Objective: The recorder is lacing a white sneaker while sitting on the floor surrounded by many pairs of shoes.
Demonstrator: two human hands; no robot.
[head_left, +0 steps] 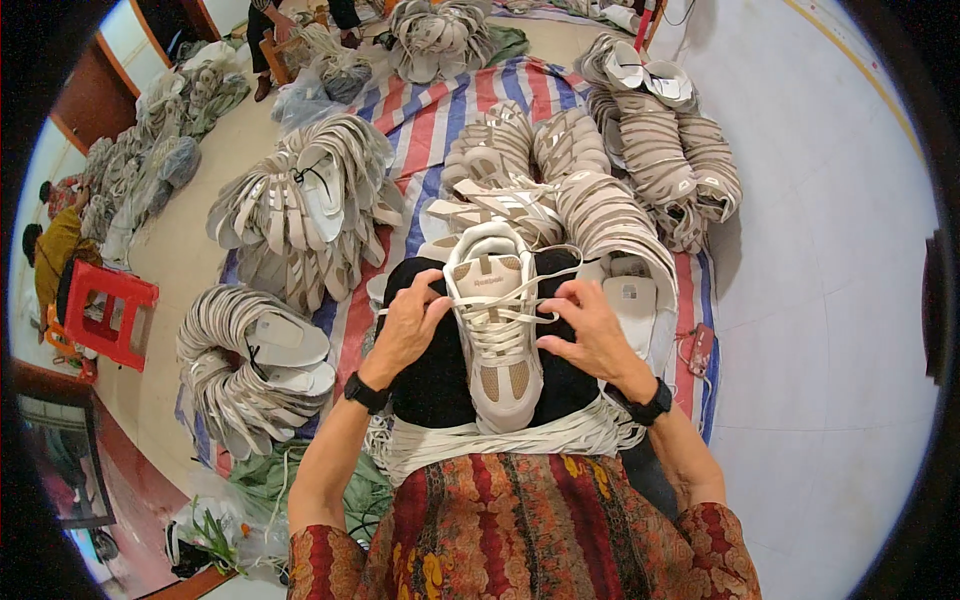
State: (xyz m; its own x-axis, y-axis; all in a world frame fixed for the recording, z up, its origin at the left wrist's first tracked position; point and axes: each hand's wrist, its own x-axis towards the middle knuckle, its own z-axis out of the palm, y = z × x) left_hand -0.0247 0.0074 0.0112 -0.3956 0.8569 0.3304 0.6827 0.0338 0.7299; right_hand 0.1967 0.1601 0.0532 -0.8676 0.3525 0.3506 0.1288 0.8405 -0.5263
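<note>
I see a white and beige shoe upper (497, 330) lying lengthwise on a black lap, its tongue pointing away from the body. White laces (505, 318) cross its front in rows, partly threaded. Loose lace ends run out to both sides, pinched under the fingertips (432, 297) at left and right of the eyelets.

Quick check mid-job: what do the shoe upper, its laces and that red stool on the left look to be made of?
Shoe upper: looks like matte pale leather or synthetic panels with tan mesh inserts, judging by the woven-looking patches. Laces: flat white woven textile, probably; both hands pull them. Red stool: likely moulded plastic, going by its uniform glossy colour.
</note>
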